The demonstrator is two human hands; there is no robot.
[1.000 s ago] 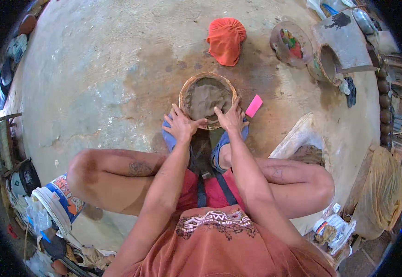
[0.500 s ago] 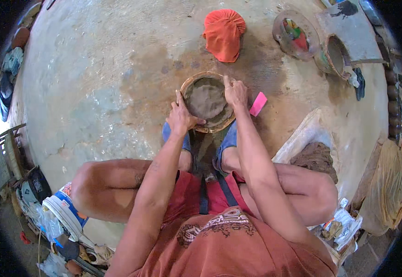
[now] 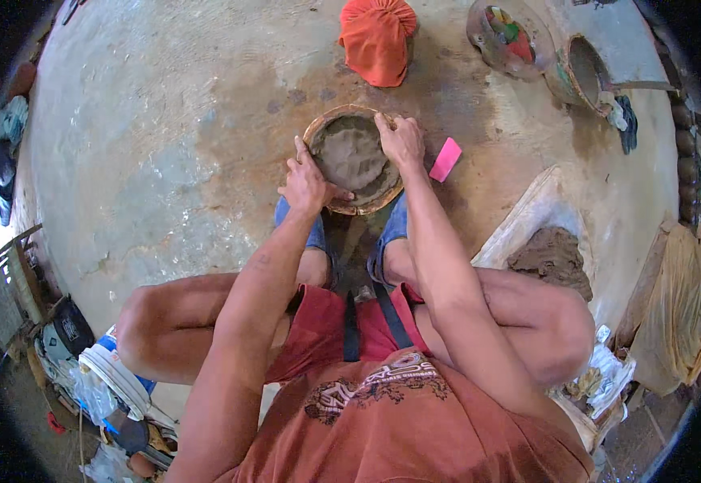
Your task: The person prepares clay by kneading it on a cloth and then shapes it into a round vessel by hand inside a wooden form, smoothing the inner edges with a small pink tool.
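A round, tan-rimmed mould point(image 3: 342, 111) filled with wet grey-brown clay point(image 3: 346, 153) rests between my blue-shod feet. My left hand point(image 3: 307, 179) grips its left side, fingers along the outside and thumb over the clay at the lower edge. Higher up on the opposite side, my right hand point(image 3: 401, 143) has its fingers curled on the upper right rim. A flat pink piece point(image 3: 445, 158) lies just right of the mould, and a bunched red-orange cloth point(image 3: 375, 44) sits beyond it.
At the upper right stand a basin point(image 3: 491, 48) holding coloured items, a tipped pot point(image 3: 584, 68) and dark cloth point(image 3: 626, 125). An open white sack point(image 3: 515, 225) holding clay point(image 3: 545, 262) lies by my right knee. A white bucket point(image 3: 113, 378) is beside my left knee.
My right hand has moved from the lower right of the mould up to its upper right rim. My left hand has shifted upward along the left side. The whole view has shifted slightly.
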